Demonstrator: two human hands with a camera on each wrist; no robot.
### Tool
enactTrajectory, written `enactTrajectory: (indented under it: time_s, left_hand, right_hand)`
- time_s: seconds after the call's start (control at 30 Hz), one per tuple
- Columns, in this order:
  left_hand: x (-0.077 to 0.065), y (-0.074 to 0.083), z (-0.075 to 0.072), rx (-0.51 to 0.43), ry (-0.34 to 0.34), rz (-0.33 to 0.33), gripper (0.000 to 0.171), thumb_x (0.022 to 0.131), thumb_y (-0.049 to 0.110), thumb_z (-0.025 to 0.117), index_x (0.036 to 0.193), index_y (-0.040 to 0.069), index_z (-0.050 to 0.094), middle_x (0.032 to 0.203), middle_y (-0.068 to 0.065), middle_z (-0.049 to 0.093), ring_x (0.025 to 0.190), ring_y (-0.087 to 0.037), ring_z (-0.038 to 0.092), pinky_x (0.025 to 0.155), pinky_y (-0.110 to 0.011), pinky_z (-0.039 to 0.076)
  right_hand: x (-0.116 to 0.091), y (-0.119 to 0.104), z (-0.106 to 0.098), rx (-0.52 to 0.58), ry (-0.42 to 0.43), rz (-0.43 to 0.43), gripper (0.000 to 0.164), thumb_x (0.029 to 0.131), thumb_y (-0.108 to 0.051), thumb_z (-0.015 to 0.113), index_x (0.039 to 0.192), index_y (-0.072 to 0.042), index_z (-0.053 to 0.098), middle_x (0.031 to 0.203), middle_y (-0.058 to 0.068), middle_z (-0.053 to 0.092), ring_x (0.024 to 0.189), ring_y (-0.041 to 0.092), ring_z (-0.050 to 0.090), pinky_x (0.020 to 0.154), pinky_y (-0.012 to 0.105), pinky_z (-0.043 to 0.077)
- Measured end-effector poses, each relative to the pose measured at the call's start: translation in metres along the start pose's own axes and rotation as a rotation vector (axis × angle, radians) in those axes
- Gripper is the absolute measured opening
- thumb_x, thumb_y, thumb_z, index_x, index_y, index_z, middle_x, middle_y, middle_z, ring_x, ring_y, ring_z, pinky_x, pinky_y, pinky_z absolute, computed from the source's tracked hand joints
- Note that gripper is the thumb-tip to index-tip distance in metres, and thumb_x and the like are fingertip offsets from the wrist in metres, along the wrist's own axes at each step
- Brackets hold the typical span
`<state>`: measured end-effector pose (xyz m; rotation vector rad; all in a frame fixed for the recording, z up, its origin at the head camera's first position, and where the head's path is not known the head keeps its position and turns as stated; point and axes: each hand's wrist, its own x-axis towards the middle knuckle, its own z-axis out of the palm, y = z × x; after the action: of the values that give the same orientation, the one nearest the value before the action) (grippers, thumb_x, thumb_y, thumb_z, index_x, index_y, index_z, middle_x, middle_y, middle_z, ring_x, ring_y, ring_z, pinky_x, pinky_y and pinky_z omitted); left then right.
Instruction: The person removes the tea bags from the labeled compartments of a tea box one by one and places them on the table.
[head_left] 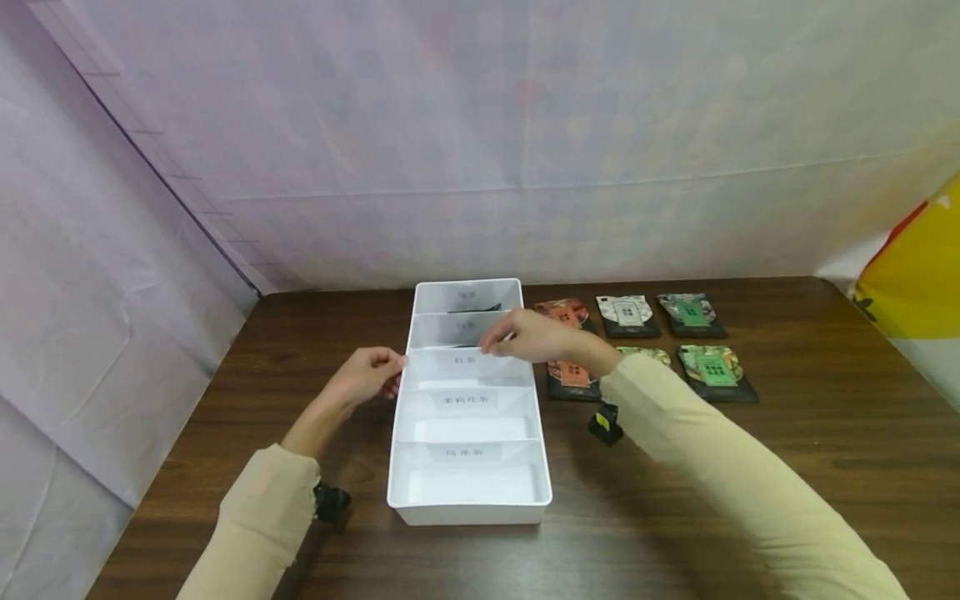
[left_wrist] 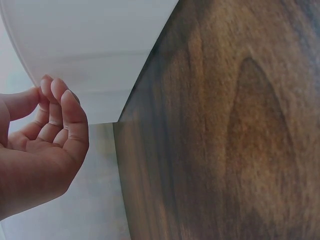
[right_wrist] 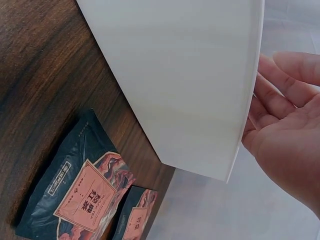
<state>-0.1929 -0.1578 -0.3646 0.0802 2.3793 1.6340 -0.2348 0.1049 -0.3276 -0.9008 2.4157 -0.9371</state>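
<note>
A long white divided box point(head_left: 471, 515) lies lengthwise on the table, with a printed label in each compartment. My left hand point(head_left: 366, 375) pinches its left rim near the third compartment; in the left wrist view thumb and fingertips meet at that rim. My right hand point(head_left: 528, 335) reaches over the right rim, fingers loosely bent above the second and third compartments. In the right wrist view the rim partly hides those fingers; the thumb stands apart from them, and I see nothing held. Dark edges of tea packets show in the two far compartments.
Right of the box lie several tea packets: two red ones, including a black tea packet point(right_wrist: 80, 195), a white one point(head_left: 628, 315), a dark green one point(head_left: 692, 313) and a light green one point(head_left: 716, 371). My right sleeve partly covers another green packet point(head_left: 649, 353). White cloth point(head_left: 480, 167) hangs behind.
</note>
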Motion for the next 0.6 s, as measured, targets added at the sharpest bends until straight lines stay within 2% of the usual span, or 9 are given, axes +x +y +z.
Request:
enactTrajectory:
  time_s: [0.23, 0.6]
  left_hand:
    - [-0.0006, -0.0001, -0.0001, -0.010, -0.008, 0.010, 0.019, 0.094, 0.007, 0.049, 0.083, -0.007, 0.054, 0.065, -0.004, 0.050, 0.057, -0.012, 0.050, 0.057, -0.028, 0.048]
    - [-0.0001, 0.0002, -0.0001, -0.008, -0.002, 0.002, 0.019, 0.094, 0.008, 0.050, 0.084, -0.007, 0.054, 0.065, -0.004, 0.050, 0.057, -0.011, 0.050, 0.057, -0.027, 0.048]
  right_hand:
    - [0.0003, -0.0027, 0.0034, -0.021, -0.032, -0.013, 0.023, 0.092, -0.005, 0.051, 0.108, 0.004, 0.064, 0.126, 0.017, 0.052, 0.118, 0.030, 0.045, 0.093, 0.038, 0.042]
    - [-0.0010, -0.0033, 0.0024, -0.037, 0.010, 0.004, 0.022, 0.091, -0.004, 0.052, 0.109, 0.002, 0.064, 0.120, 0.015, 0.057, 0.110, 0.027, 0.053, 0.090, 0.037, 0.044]
